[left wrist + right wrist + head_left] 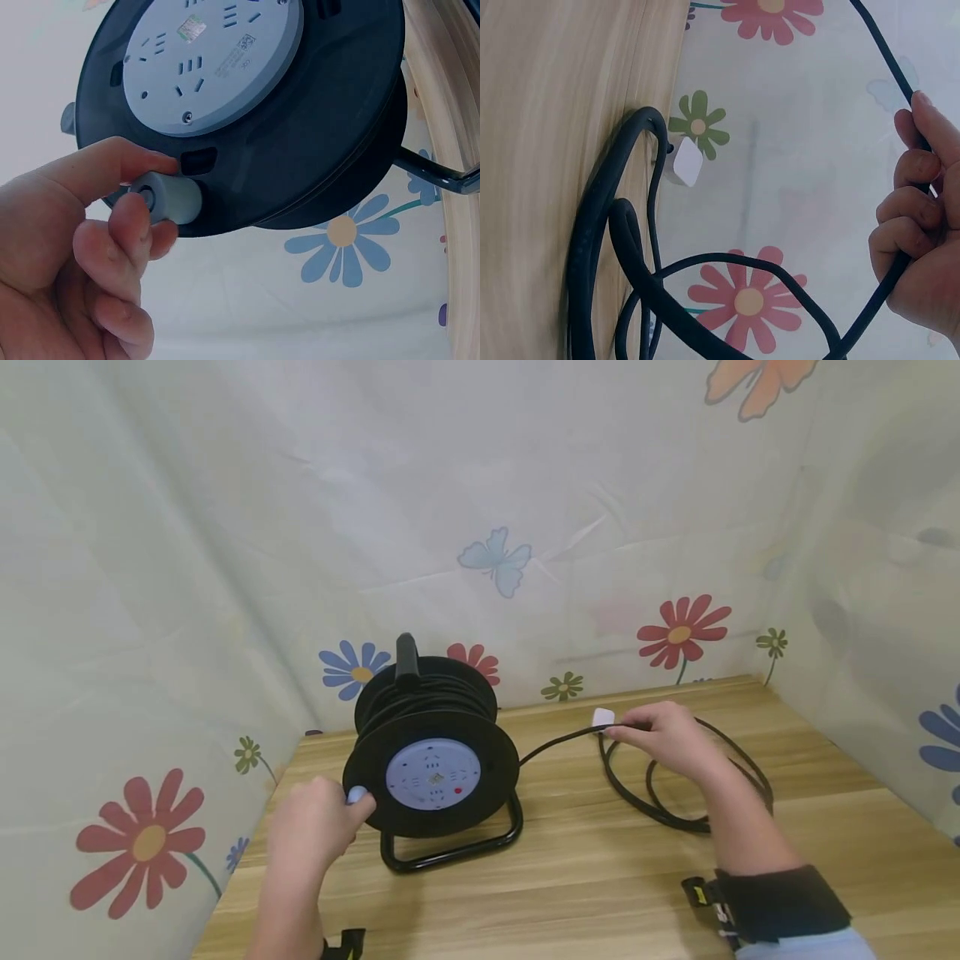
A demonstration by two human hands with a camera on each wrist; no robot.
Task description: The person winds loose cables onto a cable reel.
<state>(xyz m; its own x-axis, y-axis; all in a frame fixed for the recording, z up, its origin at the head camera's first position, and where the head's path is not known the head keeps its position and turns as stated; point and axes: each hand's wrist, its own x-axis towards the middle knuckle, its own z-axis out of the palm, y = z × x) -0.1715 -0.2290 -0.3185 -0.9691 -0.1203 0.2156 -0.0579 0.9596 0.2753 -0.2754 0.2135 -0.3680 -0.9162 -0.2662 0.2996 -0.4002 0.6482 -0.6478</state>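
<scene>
A black cable reel (491,758) stands on its tubular metal frame (457,856). Its front carries a pale blue-grey socket panel (408,777) with several outlets and a red button. At the lower left of the disc, my left hand (311,827) pinches the reel's small grey winding knob (178,197) between thumb and fingers. From the drum's right side a black cable (558,742) runs up to my right hand (671,739), whose fingers curl round it, as the right wrist view shows. Loose loops of that cable (585,247) lie below the hand, with a white plug (688,161) behind them.
The wooden table (600,893) has its back edge against a pale curtain (562,485) printed with flowers and butterflies. More curtain hangs at the left and right. A black carrying handle (407,660) rises above the reel.
</scene>
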